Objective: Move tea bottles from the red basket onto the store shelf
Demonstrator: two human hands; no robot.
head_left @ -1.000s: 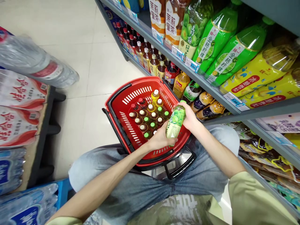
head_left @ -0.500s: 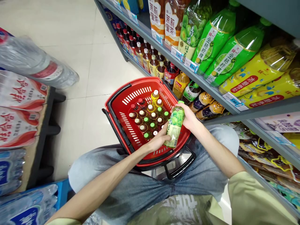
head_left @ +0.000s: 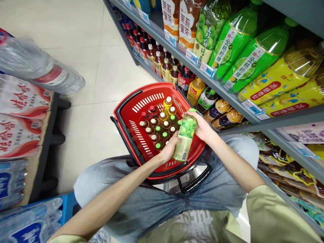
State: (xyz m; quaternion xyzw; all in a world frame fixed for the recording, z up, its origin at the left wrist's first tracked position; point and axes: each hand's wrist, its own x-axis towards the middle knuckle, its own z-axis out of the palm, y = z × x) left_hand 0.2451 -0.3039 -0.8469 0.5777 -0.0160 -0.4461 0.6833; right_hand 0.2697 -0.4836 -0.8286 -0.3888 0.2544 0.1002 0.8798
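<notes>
Both my hands hold a green-capped drink bottle (head_left: 186, 135) with green fruit on its label, tilted above the red shopping basket (head_left: 152, 88). My left hand (head_left: 170, 148) grips the lower left side of the bottle, its fingertips hidden behind it. Up near the cap, my right hand (head_left: 199, 125) is closed round the bottle's neck end. Inside the basket stand several upright bottles (head_left: 158, 130) with white, green and red caps. The basket's black handle (head_left: 197, 180) hangs down on the side near me, between my knees.
At right, a grey shelf (head_left: 222, 89) holds large green and yellow drink bottles (head_left: 246, 62); smaller bottles (head_left: 165, 67) line its lower level. Wrapped water packs (head_left: 22, 98) sit on a dark pallet (head_left: 48, 135) at left. Tiled floor (head_left: 93, 67) lies beyond the basket.
The held bottle has turned about its long axis, so its label's barcode side shows more. It has also shifted slightly left, with my left thumb moved back to its edge.
</notes>
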